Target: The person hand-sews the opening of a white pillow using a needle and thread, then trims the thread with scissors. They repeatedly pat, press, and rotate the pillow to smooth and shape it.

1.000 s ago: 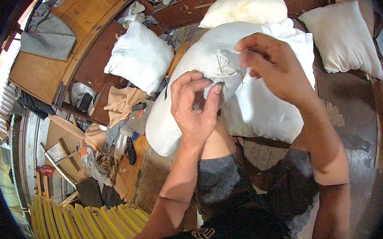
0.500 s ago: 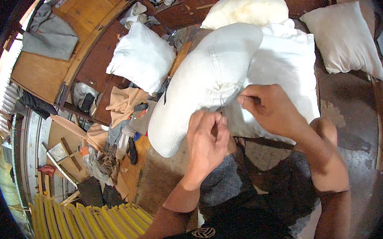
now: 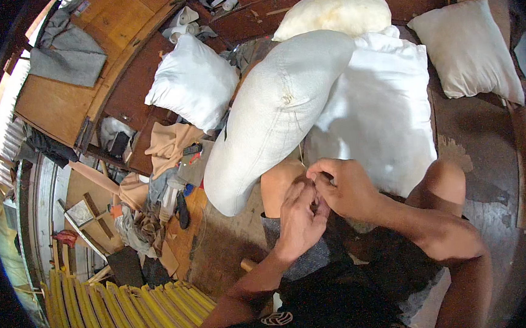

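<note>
A long, curved white stuffed cushion (image 3: 265, 115) leans across my front, with a puckered, stitched spot on its seam. From its lower edge a thin pale thread (image 3: 301, 154) runs down to my fingers. My left hand (image 3: 303, 219) is closed in a pinch just below the cushion, by my knee. Against it, my right hand (image 3: 345, 189) pinches too, with the fingertips of both hands meeting at the thread. Whether a needle is between the fingers is too small to tell.
Behind the cushion lie a flat white pillow (image 3: 387, 112) and a yellowish one (image 3: 332, 13). Other white pillows stand at left (image 3: 191, 80) and right (image 3: 471, 49). Cloth scraps (image 3: 170, 146) clutter the left floor, near a yellow slatted piece (image 3: 115, 314).
My right hand has come down and left to meet my left hand, which moved slightly lower. The cushion has rolled so its puckered spot sits higher and farther left.
</note>
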A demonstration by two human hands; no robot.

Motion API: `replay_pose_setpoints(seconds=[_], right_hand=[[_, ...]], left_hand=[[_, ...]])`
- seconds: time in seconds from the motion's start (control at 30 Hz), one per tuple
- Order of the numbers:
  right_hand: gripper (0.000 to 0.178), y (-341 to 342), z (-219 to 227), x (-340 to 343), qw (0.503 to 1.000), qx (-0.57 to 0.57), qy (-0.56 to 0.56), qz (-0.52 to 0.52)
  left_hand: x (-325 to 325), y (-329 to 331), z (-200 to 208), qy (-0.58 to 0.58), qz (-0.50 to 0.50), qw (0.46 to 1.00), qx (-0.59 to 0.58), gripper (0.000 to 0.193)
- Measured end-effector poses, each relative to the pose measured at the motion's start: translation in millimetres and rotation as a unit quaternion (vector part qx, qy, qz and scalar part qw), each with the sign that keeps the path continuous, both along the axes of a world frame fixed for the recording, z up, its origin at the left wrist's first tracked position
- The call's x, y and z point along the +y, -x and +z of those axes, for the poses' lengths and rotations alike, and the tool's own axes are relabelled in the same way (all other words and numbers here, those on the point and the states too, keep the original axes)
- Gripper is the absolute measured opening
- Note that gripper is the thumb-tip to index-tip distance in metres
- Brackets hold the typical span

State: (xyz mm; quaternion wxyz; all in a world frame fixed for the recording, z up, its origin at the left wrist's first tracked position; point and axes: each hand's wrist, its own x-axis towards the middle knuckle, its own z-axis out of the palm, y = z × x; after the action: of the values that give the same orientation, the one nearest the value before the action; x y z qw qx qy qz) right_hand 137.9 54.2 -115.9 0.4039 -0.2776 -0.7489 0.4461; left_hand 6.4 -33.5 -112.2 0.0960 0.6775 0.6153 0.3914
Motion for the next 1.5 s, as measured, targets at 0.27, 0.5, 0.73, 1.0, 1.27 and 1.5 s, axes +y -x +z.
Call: replay_pose_setpoints(seconds=[0.27, 0.5, 0.73, 1.0, 1.27, 1.5], right_hand=[[0.02, -20, 41, -8, 1.0, -0.011, -0.028, -0.003], [0.02, -29, 40, -27, 0.954, -0.243, -0.152, 0.09], [0.019, -27, 43, -35, 0.948, -0.176, -0.206, 0.168], [0.014, -34, 47, -22, 0.938, -0.257, -0.188, 0.134], [0.018, -10, 75, 67, 0.954, 0.111, -0.232, -0.155], [0.02, -6, 93, 91, 0.932, 0.012, -0.361, -0.039]], left_hand=[[-22, 2, -14, 0.108, -0.164, 0.98, 0.022, 0.016], [35, 42, 65, -0.32, 0.056, 0.938, 0.119, 0.031], [98, 44, 64, -0.32, 0.053, 0.941, 0.101, 0.043], [90, 43, 67, -0.306, 0.023, 0.952, -0.012, 0.032], [94, 25, 59, -0.304, 0.099, 0.946, 0.047, 0.039], [101, 21, 53, -0.347, 0.117, 0.929, 0.043, 0.038]])
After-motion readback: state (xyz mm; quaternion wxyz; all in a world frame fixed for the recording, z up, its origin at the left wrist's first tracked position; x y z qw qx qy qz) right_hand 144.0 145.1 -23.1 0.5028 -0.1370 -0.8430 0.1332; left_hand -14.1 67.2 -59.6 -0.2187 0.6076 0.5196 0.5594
